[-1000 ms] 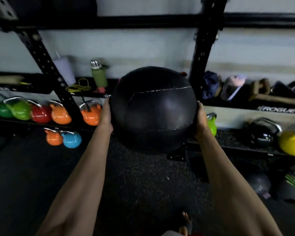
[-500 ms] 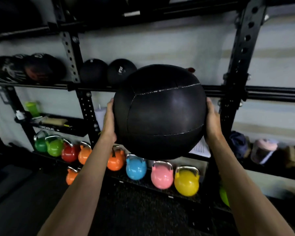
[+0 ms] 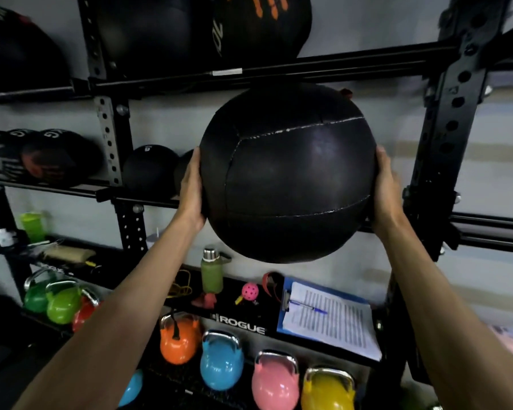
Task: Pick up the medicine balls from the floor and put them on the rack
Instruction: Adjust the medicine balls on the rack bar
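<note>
A large black leather medicine ball [image 3: 288, 173] with pale stitched seams is up in front of the black rack's middle rails [image 3: 486, 223], just under the upper rail [image 3: 308, 69]. My left hand [image 3: 191, 187] presses flat on its left side and my right hand [image 3: 385, 187] on its right side, so the ball is carried between my palms. Whether the ball touches the rails behind it is hidden. Other black balls sit on the middle shelf to the left [image 3: 150, 170] and on the top shelf [image 3: 261, 25].
A perforated black upright [image 3: 453, 128] stands just right of the ball, another [image 3: 110, 143] to the left. Below are a shelf with a green bottle [image 3: 211, 272] and a clipboard [image 3: 329, 318], and a row of coloured kettlebells [image 3: 221, 362].
Both hands have raised the ball from waist height up to the middle shelf level and closer to the rack. My view has tilted upward with it.
</note>
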`<state>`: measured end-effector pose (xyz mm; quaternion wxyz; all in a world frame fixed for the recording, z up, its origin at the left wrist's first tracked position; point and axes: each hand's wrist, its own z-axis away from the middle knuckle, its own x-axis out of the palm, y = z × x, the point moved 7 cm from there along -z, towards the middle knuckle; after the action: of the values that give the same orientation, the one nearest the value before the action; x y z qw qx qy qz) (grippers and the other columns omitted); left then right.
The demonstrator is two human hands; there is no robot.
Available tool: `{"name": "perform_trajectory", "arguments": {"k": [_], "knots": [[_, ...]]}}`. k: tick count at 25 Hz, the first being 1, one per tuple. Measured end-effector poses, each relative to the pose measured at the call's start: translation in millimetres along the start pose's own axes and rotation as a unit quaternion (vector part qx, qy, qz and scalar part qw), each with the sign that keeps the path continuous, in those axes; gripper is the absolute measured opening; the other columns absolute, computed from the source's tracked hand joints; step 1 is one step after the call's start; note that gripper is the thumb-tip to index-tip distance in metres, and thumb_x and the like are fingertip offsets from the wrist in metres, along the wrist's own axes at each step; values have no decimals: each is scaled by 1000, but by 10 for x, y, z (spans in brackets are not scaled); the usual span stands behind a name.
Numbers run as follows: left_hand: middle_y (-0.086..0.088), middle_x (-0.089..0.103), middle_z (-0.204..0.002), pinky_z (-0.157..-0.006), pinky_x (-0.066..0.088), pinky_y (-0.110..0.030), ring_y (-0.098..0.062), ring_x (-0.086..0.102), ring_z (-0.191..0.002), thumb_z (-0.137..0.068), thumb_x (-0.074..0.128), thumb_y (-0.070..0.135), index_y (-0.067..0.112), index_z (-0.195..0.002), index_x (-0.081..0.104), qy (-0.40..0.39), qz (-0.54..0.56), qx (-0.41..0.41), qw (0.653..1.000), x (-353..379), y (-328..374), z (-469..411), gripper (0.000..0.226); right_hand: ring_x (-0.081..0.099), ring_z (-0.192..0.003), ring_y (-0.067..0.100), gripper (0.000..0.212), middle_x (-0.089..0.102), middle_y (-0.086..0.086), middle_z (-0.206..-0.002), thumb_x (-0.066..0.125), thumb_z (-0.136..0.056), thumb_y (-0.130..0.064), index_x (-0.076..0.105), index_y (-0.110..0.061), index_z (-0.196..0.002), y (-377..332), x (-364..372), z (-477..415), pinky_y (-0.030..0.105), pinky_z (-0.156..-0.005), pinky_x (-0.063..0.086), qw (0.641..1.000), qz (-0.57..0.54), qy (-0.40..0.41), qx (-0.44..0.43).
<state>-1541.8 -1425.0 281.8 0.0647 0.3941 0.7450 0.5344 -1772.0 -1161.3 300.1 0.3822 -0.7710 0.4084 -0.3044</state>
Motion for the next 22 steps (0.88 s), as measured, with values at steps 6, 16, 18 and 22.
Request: {"name": "perform_trajectory", "arguments": {"k": [6, 16, 18, 22], "knots": [[0, 71, -122, -104, 50, -42, -19, 68, -113, -91, 51, 67, 25, -130, 66, 5, 13, -13, 1000, 173, -214, -639, 59, 61, -124, 12, 69, 66, -5, -133, 39, -88, -74, 61, -31, -137, 195, 96, -620, 43, -110, 45, 1000, 13, -18, -16], [-7, 75, -109, -74, 59, -28, -25, 71, -103, -98, 50, 55, 16, -115, 70, 41, 66, -69, 995, 90, -430, -1425, 48, 43, -140, 3, 67, 47, -12, -152, 47, -95, -65, 43, -30, -152, 346, 433, -975, 34, -119, 34, 992, 56, 17, -110], [-8, 72, -115, -87, 57, -32, -25, 68, -109, -96, 56, 48, 17, -114, 69, 108, 64, -16, 992, -49, -447, -1553, 38, 45, -137, 2, 60, 49, -13, -150, 41, -100, -62, 44, -30, -151, 331, 542, -1031, 28, -116, 36, 991, 76, 18, -111], [7, 59, -136, -109, 41, -22, -5, 52, -128, -101, 51, 37, 25, -131, 61, 61, 7, 170, 984, 72, -216, -1575, 34, 57, -107, -9, 40, 64, -21, -114, 34, -106, -53, 61, -33, -128, 270, 651, -1178, 16, -95, 45, 990, 93, 63, -91]]}}
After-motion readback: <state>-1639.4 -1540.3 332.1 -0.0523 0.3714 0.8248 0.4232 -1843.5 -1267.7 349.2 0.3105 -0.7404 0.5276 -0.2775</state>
